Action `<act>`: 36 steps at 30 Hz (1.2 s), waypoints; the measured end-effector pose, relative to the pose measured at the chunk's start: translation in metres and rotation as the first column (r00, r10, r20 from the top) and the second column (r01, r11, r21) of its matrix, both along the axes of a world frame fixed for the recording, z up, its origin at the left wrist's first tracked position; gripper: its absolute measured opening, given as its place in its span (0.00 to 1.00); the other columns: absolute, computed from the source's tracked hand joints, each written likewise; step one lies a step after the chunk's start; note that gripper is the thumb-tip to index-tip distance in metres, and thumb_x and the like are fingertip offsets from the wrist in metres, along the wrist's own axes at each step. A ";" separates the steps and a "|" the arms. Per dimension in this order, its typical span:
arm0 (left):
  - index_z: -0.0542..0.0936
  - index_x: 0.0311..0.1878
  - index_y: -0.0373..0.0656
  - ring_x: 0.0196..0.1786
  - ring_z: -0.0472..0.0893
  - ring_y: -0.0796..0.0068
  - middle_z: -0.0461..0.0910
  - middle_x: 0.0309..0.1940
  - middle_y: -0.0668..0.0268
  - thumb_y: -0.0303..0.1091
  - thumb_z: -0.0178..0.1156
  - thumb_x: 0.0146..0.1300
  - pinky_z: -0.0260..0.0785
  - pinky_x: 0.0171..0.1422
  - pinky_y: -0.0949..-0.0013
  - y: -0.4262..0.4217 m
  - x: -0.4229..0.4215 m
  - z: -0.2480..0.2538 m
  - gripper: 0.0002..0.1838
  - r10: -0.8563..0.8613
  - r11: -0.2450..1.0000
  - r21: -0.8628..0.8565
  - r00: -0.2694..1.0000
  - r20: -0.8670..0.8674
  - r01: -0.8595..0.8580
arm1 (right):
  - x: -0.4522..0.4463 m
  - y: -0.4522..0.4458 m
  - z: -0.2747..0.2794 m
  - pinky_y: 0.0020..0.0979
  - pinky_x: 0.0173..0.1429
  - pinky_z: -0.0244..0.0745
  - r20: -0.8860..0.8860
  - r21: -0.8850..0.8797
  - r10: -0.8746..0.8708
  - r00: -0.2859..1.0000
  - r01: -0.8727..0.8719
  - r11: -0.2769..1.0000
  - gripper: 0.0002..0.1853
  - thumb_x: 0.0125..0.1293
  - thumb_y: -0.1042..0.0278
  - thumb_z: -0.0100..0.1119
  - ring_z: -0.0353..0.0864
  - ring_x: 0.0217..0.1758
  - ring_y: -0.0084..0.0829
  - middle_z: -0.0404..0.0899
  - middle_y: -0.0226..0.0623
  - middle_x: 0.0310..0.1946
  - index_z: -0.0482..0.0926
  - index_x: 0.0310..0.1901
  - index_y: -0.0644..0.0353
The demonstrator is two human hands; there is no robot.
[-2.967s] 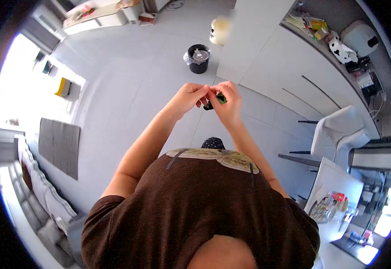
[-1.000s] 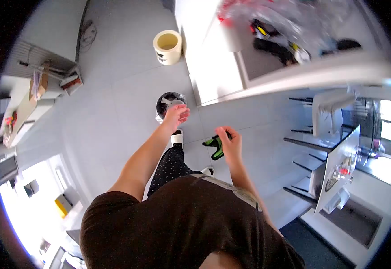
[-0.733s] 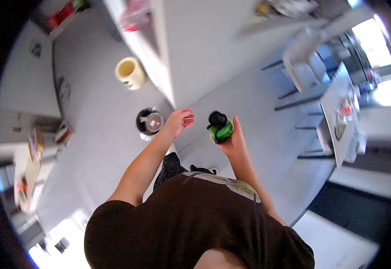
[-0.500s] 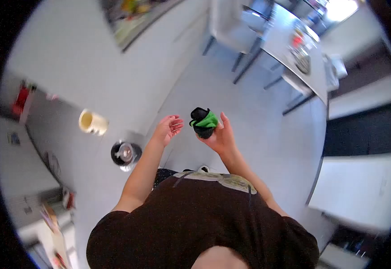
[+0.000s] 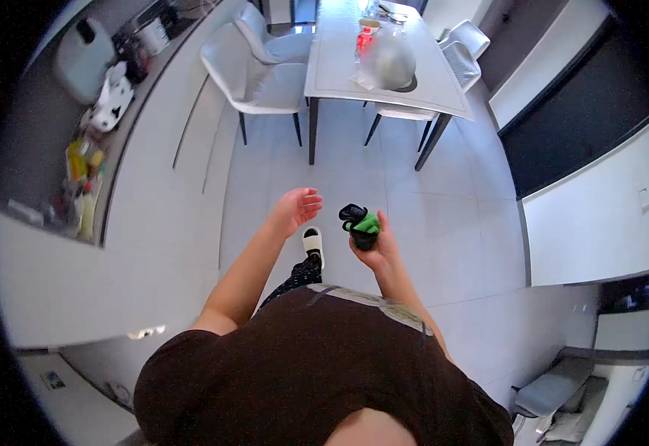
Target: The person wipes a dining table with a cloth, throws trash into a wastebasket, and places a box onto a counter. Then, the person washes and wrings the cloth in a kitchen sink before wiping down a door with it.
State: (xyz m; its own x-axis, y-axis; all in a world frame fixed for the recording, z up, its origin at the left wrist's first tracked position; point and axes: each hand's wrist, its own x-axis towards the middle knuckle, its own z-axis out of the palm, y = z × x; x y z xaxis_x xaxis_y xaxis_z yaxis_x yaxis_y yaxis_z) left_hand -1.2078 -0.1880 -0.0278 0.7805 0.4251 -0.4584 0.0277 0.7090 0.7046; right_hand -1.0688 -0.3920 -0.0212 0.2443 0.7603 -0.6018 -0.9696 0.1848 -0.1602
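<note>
The right-hand grip [image 5: 380,251] is closed on a black-and-green bundle [image 5: 361,227] of soft-looking material, cradling it from below and from its right side, with the thumb raised along that side. The bundle is held up in front of the body, above the pale tiled floor [image 5: 443,238]. Its long axis runs away from the wearer with a slight lean to the left: a black, loop-like end points forward, towards the desk [image 5: 333,63], a bright green fold crosses the middle, and the other black end sits down in the palm. Which end is higher off the floor, I cannot tell. The left-hand grip [image 5: 297,212] is open, fingers a little spread and curled inward, near the bundle but apart from it. Below and between the arms shows a foot in a white slipper [image 5: 312,241]. Well beyond the hands, the desk carries a red item [image 5: 364,41] and a rounded shape [image 5: 391,63] too blurred to name, with white chairs [image 5: 283,83] drawn up to its left side.
</note>
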 end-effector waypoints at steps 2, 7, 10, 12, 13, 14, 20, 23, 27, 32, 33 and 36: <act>0.76 0.48 0.42 0.46 0.81 0.66 0.82 0.43 0.59 0.39 0.55 0.67 0.74 0.49 0.65 0.035 0.042 -0.007 0.13 0.021 0.998 -0.059 1.000 0.004 -0.020 | 0.035 0.016 0.006 0.39 0.43 0.76 0.017 -0.031 -0.082 0.996 0.083 0.996 0.22 0.68 0.39 0.50 0.78 0.41 0.35 0.79 0.33 0.39 0.76 0.44 0.51; 0.77 0.48 0.42 0.45 0.81 0.65 0.82 0.42 0.60 0.39 0.56 0.65 0.74 0.49 0.65 0.124 0.155 -0.010 0.13 -0.003 0.999 -0.049 1.000 0.024 0.005 | 0.152 0.058 -0.008 0.38 0.41 0.77 0.094 0.067 -0.224 0.970 0.219 0.973 0.21 0.71 0.43 0.46 0.80 0.38 0.35 0.80 0.32 0.36 0.78 0.42 0.52; 0.76 0.49 0.41 0.45 0.81 0.66 0.81 0.43 0.60 0.37 0.55 0.67 0.74 0.51 0.65 0.172 0.224 0.011 0.13 -0.084 0.996 0.015 0.995 0.059 0.083 | 0.234 0.107 -0.019 0.38 0.44 0.80 0.129 0.172 -0.296 0.946 0.273 0.947 0.15 0.73 0.52 0.46 0.81 0.43 0.35 0.81 0.34 0.42 0.75 0.51 0.51; 0.76 0.50 0.40 0.46 0.81 0.67 0.81 0.44 0.60 0.37 0.54 0.68 0.75 0.53 0.65 0.188 0.263 0.024 0.13 -0.141 0.989 0.060 0.987 0.076 0.136 | 0.263 0.129 -0.011 0.39 0.46 0.80 0.222 0.170 -0.374 0.900 0.342 0.924 0.13 0.73 0.56 0.47 0.81 0.44 0.35 0.81 0.32 0.44 0.75 0.54 0.46; 0.76 0.50 0.40 0.45 0.81 0.67 0.81 0.44 0.60 0.36 0.54 0.68 0.75 0.52 0.65 0.197 0.278 0.031 0.13 -0.157 0.984 0.088 0.986 0.051 0.152 | 0.272 0.140 -0.001 0.39 0.45 0.80 0.218 0.145 -0.387 0.896 0.363 0.921 0.13 0.73 0.55 0.47 0.81 0.43 0.35 0.81 0.31 0.43 0.76 0.53 0.47; 0.76 0.50 0.40 0.45 0.82 0.67 0.81 0.44 0.60 0.36 0.54 0.68 0.75 0.51 0.65 0.202 0.290 0.035 0.12 -0.173 0.979 0.115 0.985 0.025 0.169 | 0.280 0.149 0.007 0.39 0.44 0.80 0.215 0.119 -0.400 0.891 0.382 0.916 0.14 0.73 0.54 0.47 0.81 0.42 0.35 0.81 0.31 0.42 0.76 0.51 0.48; 0.76 0.49 0.40 0.46 0.82 0.68 0.81 0.44 0.60 0.37 0.53 0.68 0.75 0.50 0.66 0.252 0.379 0.022 0.13 -0.184 0.971 0.134 0.978 -0.094 0.196 | 0.387 0.204 0.002 0.36 0.35 0.75 0.190 -0.053 -0.400 0.897 0.416 0.908 0.19 0.61 0.42 0.59 0.80 0.30 0.32 0.80 0.29 0.28 0.77 0.37 0.51; 0.77 0.48 0.41 0.44 0.82 0.69 0.82 0.42 0.61 0.37 0.53 0.68 0.75 0.50 0.67 0.275 0.423 0.022 0.12 -0.103 0.969 0.205 0.979 -0.178 0.139 | 0.466 0.249 -0.037 0.37 0.32 0.76 0.254 -0.102 -0.396 0.882 0.431 0.896 0.14 0.56 0.50 0.65 0.79 0.28 0.32 0.78 0.30 0.26 0.76 0.33 0.50; 0.79 0.48 0.40 0.40 0.83 0.73 0.83 0.37 0.63 0.38 0.55 0.68 0.75 0.48 0.70 0.308 0.498 0.035 0.13 0.007 0.947 0.315 0.974 -0.229 0.067 | 0.567 0.306 -0.052 0.39 0.37 0.81 0.362 -0.186 -0.171 0.916 0.251 0.950 0.08 0.55 0.67 0.64 0.80 0.29 0.34 0.79 0.36 0.29 0.75 0.33 0.58; 0.79 0.47 0.39 0.37 0.82 0.78 0.83 0.36 0.65 0.37 0.56 0.69 0.74 0.44 0.73 0.347 0.597 0.078 0.12 -0.004 0.791 0.594 0.973 -0.232 0.145 | 0.642 0.350 -0.055 0.32 0.44 0.78 0.649 -0.273 0.144 0.747 0.051 0.961 0.10 0.53 0.74 0.62 0.80 0.34 0.30 0.80 0.37 0.33 0.77 0.38 0.63; 0.80 0.47 0.38 0.36 0.81 0.79 0.83 0.36 0.65 0.37 0.56 0.69 0.73 0.43 0.74 0.354 0.611 0.084 0.13 -0.019 0.685 0.710 0.978 -0.208 0.164 | 0.652 0.358 -0.056 0.31 0.44 0.77 0.708 -0.300 0.225 0.670 -0.003 0.954 0.12 0.52 0.74 0.63 0.81 0.35 0.29 0.81 0.37 0.34 0.78 0.39 0.63; 0.80 0.46 0.37 0.35 0.80 0.80 0.82 0.36 0.65 0.37 0.55 0.70 0.73 0.43 0.75 0.362 0.650 0.112 0.13 0.047 0.730 0.670 0.967 -0.250 0.137 | 0.678 0.381 -0.076 0.30 0.44 0.75 0.814 -0.411 0.394 0.426 -0.056 0.910 0.14 0.52 0.69 0.66 0.82 0.38 0.30 0.83 0.38 0.34 0.81 0.41 0.61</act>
